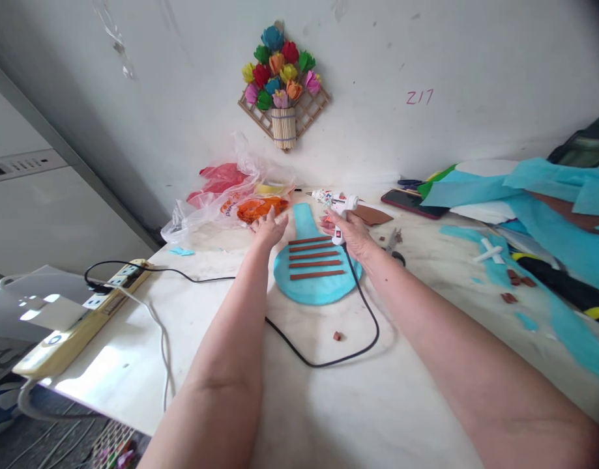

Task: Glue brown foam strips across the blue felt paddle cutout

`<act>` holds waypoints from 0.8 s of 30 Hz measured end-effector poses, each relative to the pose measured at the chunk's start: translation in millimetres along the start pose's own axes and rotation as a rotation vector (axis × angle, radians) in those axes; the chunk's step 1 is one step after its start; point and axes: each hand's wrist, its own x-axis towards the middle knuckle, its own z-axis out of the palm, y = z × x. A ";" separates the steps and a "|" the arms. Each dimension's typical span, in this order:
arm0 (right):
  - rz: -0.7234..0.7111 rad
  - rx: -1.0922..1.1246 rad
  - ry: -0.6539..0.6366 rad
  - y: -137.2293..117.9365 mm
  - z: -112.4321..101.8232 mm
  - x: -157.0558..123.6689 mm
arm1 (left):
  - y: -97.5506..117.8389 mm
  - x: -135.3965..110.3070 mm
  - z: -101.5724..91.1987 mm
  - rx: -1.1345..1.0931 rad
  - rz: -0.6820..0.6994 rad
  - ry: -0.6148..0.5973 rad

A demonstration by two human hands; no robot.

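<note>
Closest to us, a small brown scrap [337, 336] lies on the pale table [299, 404], just beyond it the looping black cord [319, 365]. Past that, flat on the table between our forearms, is the blue cutout [309, 293], a round body with a neck pointing away from us, crossed by a row of brown strips [316, 275]. It looks light and soft, like felt, so we would expect it to bend and to lift best by the bare rim or neck, clear of the strips.

Over its right side, our right hand [354, 236] has its fingers curled around the handle of the white glue gun [345, 203]. We judge the gun fairly light and hard, with the handle the safe place to grip, since the nozzle may be hot and the cord could drag. Our left hand [268, 229] reaches out left of the neck, fingers spread and gripping nothing that we can see; whether they touch the orange packet [262, 210] behind, we cannot tell. Farthest off, paper flowers [277, 71] hang on the wall.
</note>
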 end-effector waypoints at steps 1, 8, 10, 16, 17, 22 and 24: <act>0.003 0.000 -0.013 -0.7 1.1 -0.7 | -3.4 0.8 -1.9 -0.008 -0.017 -0.015; 0.089 -0.007 -0.033 2.4 0.7 -1.7 | -6.3 -14.2 -1.7 0.035 0.087 -0.127; 0.094 -0.009 -0.037 3.4 -0.2 -1.5 | -8.7 -20.4 -1.1 0.036 0.110 -0.092; 0.062 0.030 -0.038 0.4 0.9 -4.9 | -20.5 -38.1 5.4 -0.033 0.134 0.088; 0.052 0.040 -0.030 -0.7 0.8 -5.1 | -20.9 -39.9 6.9 -0.045 0.130 0.102; 0.035 0.067 0.029 -6.2 -3.4 -3.5 | -17.5 -41.1 11.0 -0.063 0.132 0.115; 0.047 0.064 0.048 -8.1 -5.4 -2.8 | -16.5 -39.5 11.3 -0.063 0.132 0.106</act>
